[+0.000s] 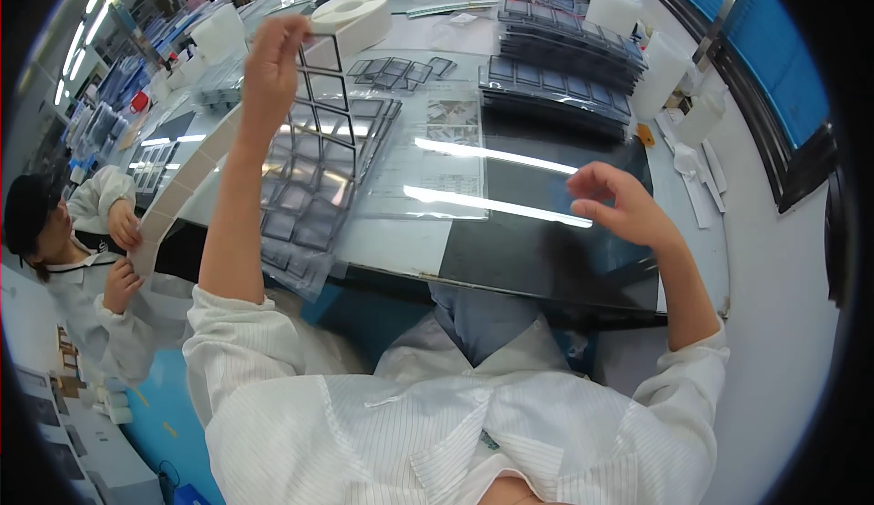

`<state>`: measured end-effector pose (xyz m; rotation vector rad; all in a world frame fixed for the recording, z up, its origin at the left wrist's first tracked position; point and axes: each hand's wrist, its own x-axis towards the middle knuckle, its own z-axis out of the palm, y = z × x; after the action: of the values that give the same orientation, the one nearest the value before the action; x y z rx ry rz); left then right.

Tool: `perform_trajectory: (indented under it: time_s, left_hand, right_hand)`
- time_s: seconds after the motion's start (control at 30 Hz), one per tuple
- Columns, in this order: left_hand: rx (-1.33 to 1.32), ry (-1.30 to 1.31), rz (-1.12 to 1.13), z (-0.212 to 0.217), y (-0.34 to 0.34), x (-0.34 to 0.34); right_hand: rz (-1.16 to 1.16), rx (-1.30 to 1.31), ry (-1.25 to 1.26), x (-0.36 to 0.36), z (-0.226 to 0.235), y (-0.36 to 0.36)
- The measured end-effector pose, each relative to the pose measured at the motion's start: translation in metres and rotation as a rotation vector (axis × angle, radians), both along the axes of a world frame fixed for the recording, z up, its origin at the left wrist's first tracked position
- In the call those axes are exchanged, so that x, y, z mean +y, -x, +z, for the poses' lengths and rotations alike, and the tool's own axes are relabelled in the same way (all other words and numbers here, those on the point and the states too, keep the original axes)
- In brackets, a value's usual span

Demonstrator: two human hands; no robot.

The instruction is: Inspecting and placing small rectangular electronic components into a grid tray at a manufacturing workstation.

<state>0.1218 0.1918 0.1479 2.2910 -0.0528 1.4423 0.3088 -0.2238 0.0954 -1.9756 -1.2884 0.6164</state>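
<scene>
My left hand (276, 73) is raised over the left part of the table, its fingers closed at the top of a ladder-like strip of thin black rectangular frames (326, 88). This strip hangs down in front of a stack of clear sheets with dark-outlined panels (305, 173). Over a glossy black plate (537, 241) hovers my right hand (619, 205), fingers curved and thumb apart, with nothing visible in it. Between my hands lies a printed sheet in a clear sleeve (437, 168). Several small loose black frames (401, 72) are behind it.
Tall stacks of dark framed sheets (560, 95) stand at the back right, near white rolls (663, 73). A label roll (350, 18) sits at the back left. At left, a co-worker's hands (123, 232) hold a pale label strip (177, 196). The table edge (510, 288) runs before me.
</scene>
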Motion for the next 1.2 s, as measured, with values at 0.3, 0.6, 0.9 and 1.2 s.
perform_trajectory:
  time_s: [0.3,0.6,0.9,1.2]
  left_hand:
    - [-0.130,-0.520,-0.344,-0.011,-0.062,-0.157]
    - [0.040,-0.703,-0.481,-0.094,-0.117,-0.277]
    - [0.183,-0.237,-0.661,-0.078,-0.060,-0.308]
    - [0.464,0.473,0.007,-0.163,-0.040,-0.166]
  right_hand:
    - [0.183,1.282,0.152,0.109,0.000,-0.009]
    - [-0.185,1.169,0.080,0.030,-0.022,-0.040]
    - [-0.347,0.683,-0.008,-0.065,-0.068,-0.054]
    - [-0.530,0.565,0.090,-0.115,-0.058,-0.010]
